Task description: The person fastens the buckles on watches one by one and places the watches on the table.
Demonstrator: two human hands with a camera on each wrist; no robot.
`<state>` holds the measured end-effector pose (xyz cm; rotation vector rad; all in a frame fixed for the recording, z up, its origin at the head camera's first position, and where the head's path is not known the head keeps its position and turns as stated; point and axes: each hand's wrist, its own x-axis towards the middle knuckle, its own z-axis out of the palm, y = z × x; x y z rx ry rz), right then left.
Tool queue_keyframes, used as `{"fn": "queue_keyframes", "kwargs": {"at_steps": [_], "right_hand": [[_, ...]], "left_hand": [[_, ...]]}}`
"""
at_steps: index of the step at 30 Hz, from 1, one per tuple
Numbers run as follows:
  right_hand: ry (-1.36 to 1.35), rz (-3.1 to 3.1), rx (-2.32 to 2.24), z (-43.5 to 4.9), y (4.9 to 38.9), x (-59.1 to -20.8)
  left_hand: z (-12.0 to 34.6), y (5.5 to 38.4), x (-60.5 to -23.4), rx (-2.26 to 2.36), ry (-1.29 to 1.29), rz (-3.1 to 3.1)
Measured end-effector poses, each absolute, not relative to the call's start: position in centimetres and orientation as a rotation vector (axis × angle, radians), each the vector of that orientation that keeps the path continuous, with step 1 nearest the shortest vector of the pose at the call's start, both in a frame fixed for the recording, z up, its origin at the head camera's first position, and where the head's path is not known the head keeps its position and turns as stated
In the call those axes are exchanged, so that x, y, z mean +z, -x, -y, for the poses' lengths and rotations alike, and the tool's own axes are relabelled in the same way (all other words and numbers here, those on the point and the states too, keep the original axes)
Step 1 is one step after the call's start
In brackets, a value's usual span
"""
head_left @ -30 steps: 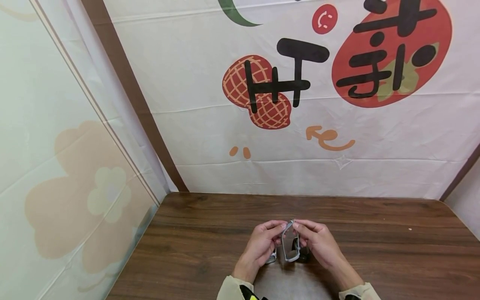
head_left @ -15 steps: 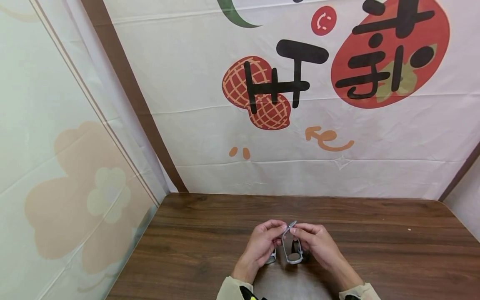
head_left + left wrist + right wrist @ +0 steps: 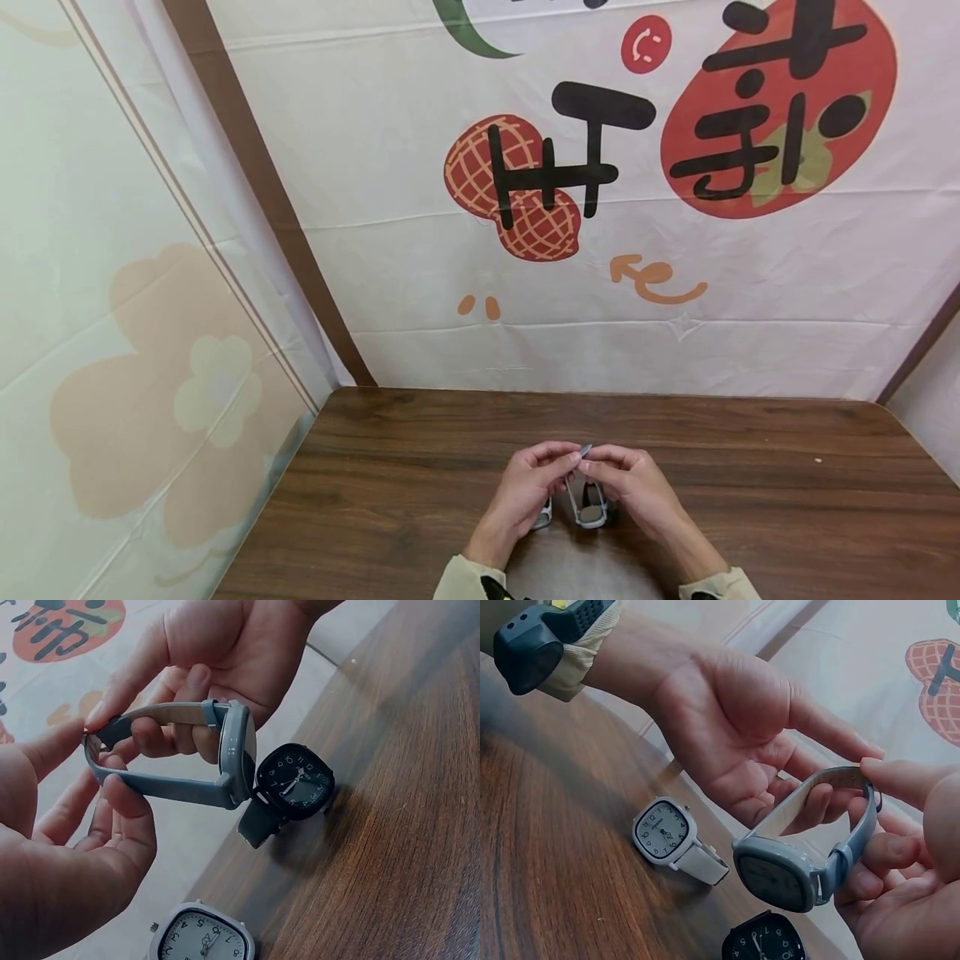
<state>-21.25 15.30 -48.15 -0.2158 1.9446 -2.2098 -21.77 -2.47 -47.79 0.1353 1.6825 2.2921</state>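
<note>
A grey-blue wristwatch (image 3: 591,518) hangs between my two hands, its strap looped and its case lowest in the head view. My left hand (image 3: 517,492) pinches the strap near its joined ends, and my right hand (image 3: 637,487) pinches the strap there too. Seen from the left wrist, the watch case (image 3: 238,757) is turned edge-on and the buckle area is partly covered by fingertips. Behind it on the table is a black wristwatch (image 3: 296,782) with a dark strap. A white wristwatch (image 3: 664,832) lies on the table beside the left hand.
The brown wood-grain table (image 3: 390,500) spans beneath the hands. A white printed cloth (image 3: 405,250) stands along its far edge, and another patterned cloth (image 3: 150,333) is at the left. A tiny pale speck (image 3: 817,460) lies on the table at the right.
The strap's upper end has shifted and is more covered by the fingertips. My right hand has moved slightly left, closer to the left hand. The watch case has swung slightly right.
</note>
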Motion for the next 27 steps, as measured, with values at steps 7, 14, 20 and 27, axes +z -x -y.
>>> {"fn": "queue_keyframes", "kwargs": {"at_steps": [7, 14, 20, 27], "right_hand": [[0.215, -1.903, -2.228, -15.30, 21.12, -47.82], [0.254, -1.877, -2.255, -15.32, 21.01, -47.77], [0.193, -1.885, -2.301, -15.31, 20.97, -47.62], [0.190, -1.907, -2.360, -15.13, 20.74, -47.38]], "left_hand": [[2.50, 21.71, -47.67, 2.287, -0.167, -1.730], [2.52, 21.74, -47.63, 2.277, -0.226, -1.745], [2.48, 21.72, -47.66, 2.294, -0.253, -1.755], [2.51, 21.69, -47.62, 2.278, -0.281, -1.759]]}}
